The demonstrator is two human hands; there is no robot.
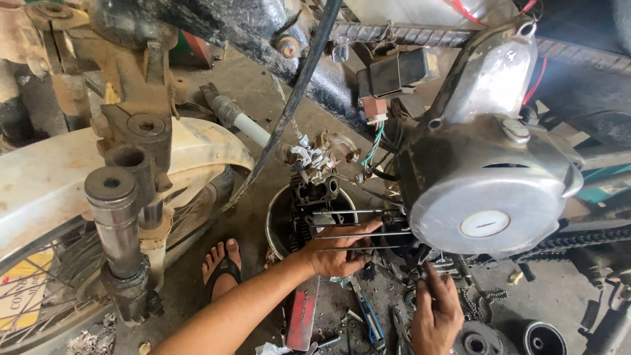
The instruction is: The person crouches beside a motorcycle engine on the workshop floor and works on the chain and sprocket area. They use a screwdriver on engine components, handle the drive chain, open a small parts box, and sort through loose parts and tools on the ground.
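1. Right hand, nearest the camera: fingers loosely curled, reaching up under the engine; whether it grips anything cannot be told.
2. Left hand: fingers closed around the long cylinder studs that project sideways from the crankcase.
3. Cylinder block, dark and finned, sits at the far stud ends, over a round metal basin.
4. Risk, judged: the block may cock and bind on the studs if pushed unevenly, or a finger may be pinched.
5. Front fork and wheel stand well apart, left.
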